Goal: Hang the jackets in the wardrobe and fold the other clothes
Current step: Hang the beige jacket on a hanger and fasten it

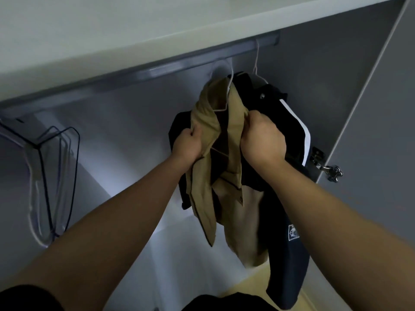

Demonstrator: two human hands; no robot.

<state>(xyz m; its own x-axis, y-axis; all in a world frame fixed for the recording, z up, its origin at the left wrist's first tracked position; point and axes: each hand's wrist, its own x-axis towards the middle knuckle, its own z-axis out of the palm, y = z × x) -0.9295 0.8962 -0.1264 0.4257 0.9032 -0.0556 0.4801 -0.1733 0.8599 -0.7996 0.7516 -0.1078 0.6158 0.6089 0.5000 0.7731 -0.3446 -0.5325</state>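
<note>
Tan jacket (238,212): thin matte cloth, soft and creased, dark piping along edges, small button on front. It hangs on a white wire hanger (229,86) hooked over a flat grey rail (157,70) inside the wardrobe, under a smooth white shelf (112,30). L hand (187,144) has fingers curled, pinching one front edge just below the collar. R hand (262,140) is fisted round the other front edge at approx the same height, w/ the jacket opening between them. Jacket body drops below both hands, btwn the forearms. Touching it behind/right is a dark navy jacket (289,254), smoother fabric w/ white stripe and small printed patch. Far left: bunch of hangers (56,182), clear plastic and thin dark wire, angular. Metal hinge (316,156) at right.
</note>
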